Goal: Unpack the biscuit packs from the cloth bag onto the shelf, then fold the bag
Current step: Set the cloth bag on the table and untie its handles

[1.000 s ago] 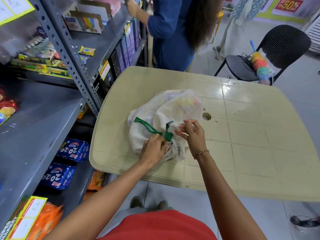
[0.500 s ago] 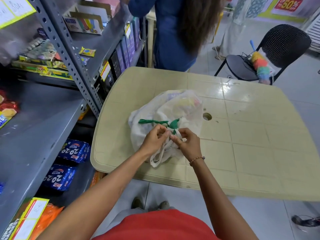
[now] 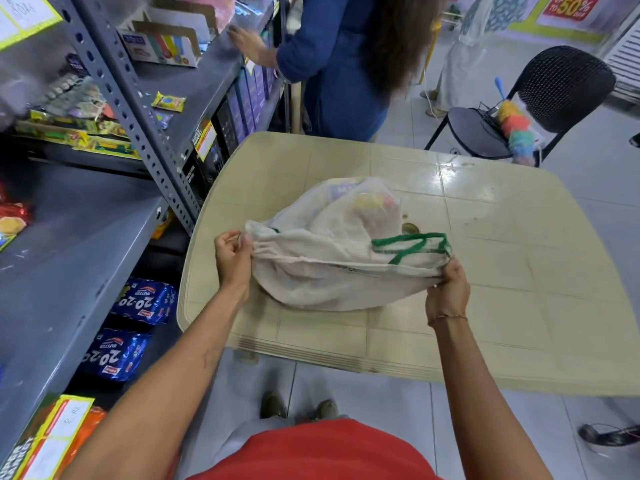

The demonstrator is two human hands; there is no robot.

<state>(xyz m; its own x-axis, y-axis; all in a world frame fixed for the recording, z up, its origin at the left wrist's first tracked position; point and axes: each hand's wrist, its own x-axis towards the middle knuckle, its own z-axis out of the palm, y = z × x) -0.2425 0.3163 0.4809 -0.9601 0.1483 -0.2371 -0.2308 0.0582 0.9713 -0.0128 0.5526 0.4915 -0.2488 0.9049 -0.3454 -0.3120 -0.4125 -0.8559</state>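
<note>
The cloth bag point(image 3: 322, 271) is off-white with a green drawstring point(image 3: 408, 245) (pale yellow, pink and lilac show faintly through the cloth), lying on a beige table point(image 3: 519, 306) scored in a square grid, while blue biscuit packs point(image 3: 114, 355) with white and red lettering sit on the grey shelf point(image 3: 69, 271).
</note>
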